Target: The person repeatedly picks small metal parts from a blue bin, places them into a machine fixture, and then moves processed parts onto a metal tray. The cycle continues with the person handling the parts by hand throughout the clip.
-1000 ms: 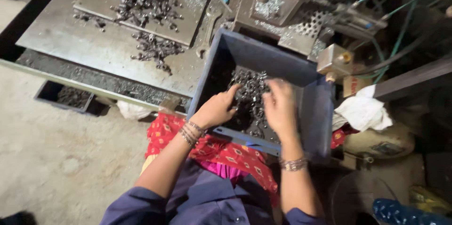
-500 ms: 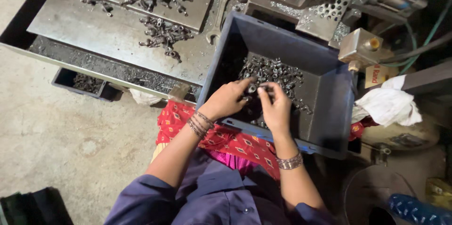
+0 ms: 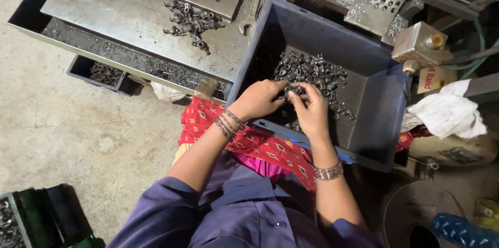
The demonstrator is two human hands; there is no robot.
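dark metal parts (image 3: 312,74) lie heaped in the grey bin (image 3: 374,108) on my lap, spreading toward its far wall. my left hand (image 3: 258,100) and right hand (image 3: 311,110) meet at the heap's near edge, fingertips pressed together, pinching a few small pieces between them.

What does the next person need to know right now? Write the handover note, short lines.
Left hand: inside the dark blue plastic bin, fingers curled on the small dark metal parts at the near edge of the heap.
Right hand: beside it, fingertips pinching parts of the same heap; the exact grip is too small to tell.
Bin: tilted on the lap, against the grey steel table.
Done: loose clusters of similar metal parts lie on the table.
Left: a heap of parts remains in the bin.
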